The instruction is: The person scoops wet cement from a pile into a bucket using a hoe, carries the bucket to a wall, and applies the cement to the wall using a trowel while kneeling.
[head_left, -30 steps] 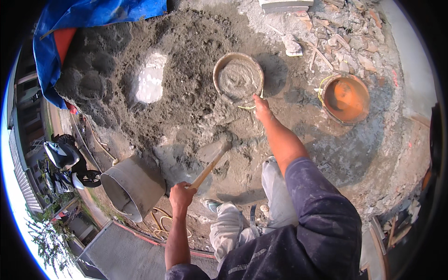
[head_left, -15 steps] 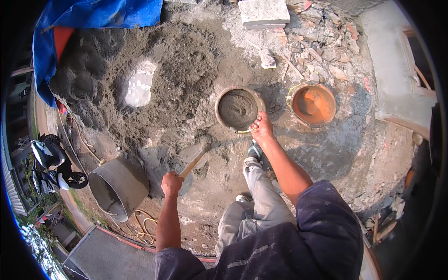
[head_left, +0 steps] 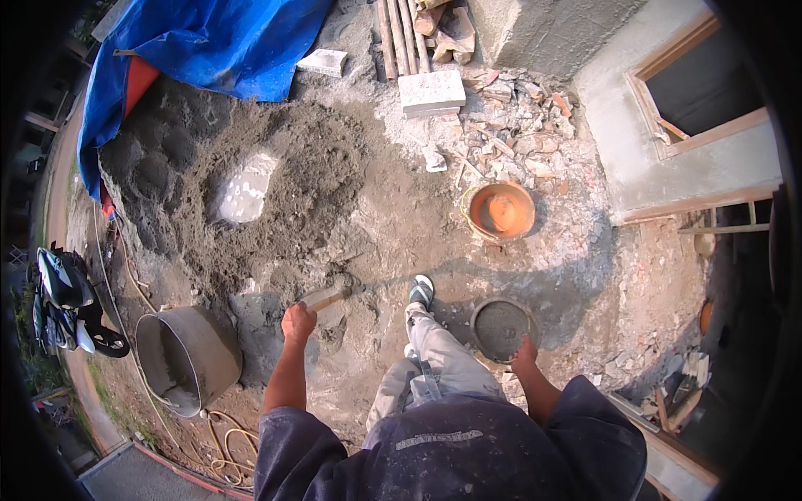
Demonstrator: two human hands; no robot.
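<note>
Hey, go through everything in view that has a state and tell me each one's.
Left hand: closed on the wooden handle
Mortar bucket: uncovered, holding grey mix
Right hand: closed at the bucket's edge
Orange bucket: uncovered, orange inside showing
Grey tub: uncovered, contents unclear
Blue tarp: spread, wrinkled
Grey heap: hollowed, shiny liquid pooled inside

Bucket (head_left: 474, 328): round, dull-rimmed, mouth facing up, well to the right of the hoe (head_left: 324, 298).
Mortar (head_left: 501, 321): grey, wet-looking, inside the bucket.
Hoe: pale wooden handle slanting forward and right.
</note>
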